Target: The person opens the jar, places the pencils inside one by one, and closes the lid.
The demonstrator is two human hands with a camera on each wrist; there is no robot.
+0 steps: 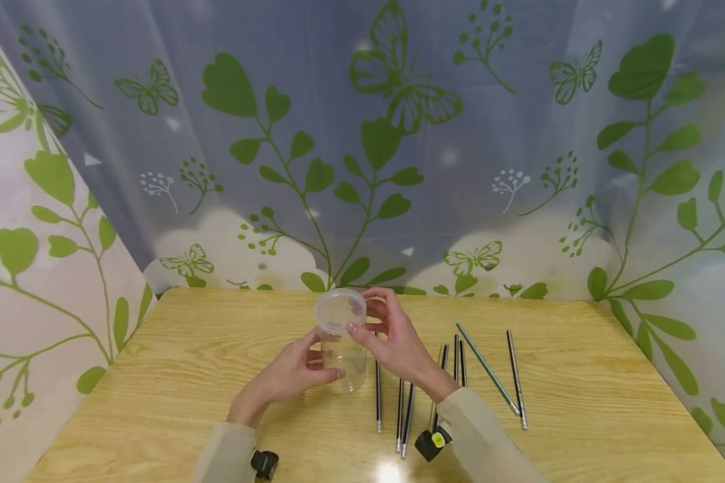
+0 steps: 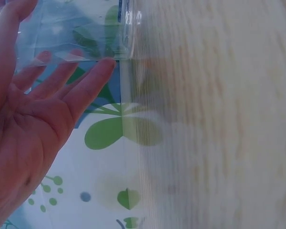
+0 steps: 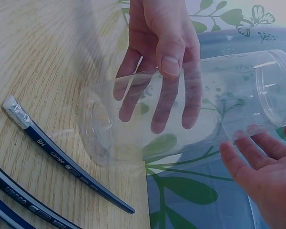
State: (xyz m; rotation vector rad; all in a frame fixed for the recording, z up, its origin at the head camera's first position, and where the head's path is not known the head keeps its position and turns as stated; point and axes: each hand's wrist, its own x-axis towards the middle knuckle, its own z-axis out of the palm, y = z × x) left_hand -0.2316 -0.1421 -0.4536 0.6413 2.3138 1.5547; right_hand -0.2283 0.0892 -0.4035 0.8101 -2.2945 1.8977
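A clear plastic jar [image 1: 349, 365] stands upright between both hands over the table, its round whitish, see-through top [image 1: 340, 310] facing up toward the head camera. Around the lower body, the left hand [image 1: 290, 369] holds it, thumb on the near side and fingers behind. At the top rim, the right hand [image 1: 399, 339] grips with its thumb in front and fingers on the far right side. Seen from the right wrist, the left hand's fingers [image 3: 159, 102] show through the jar wall [image 3: 205, 138]. The left wrist view catches the jar's base [image 2: 128, 33] near the tabletop.
Several dark pencils [image 1: 378, 396] with white erasers lie right of the jar, some under the right forearm. Farther right, a green pencil [image 1: 486, 367] slants toward a dark one [image 1: 515, 376]. A patterned curtain [image 1: 278, 168] hangs behind the wooden table [image 1: 217, 329].
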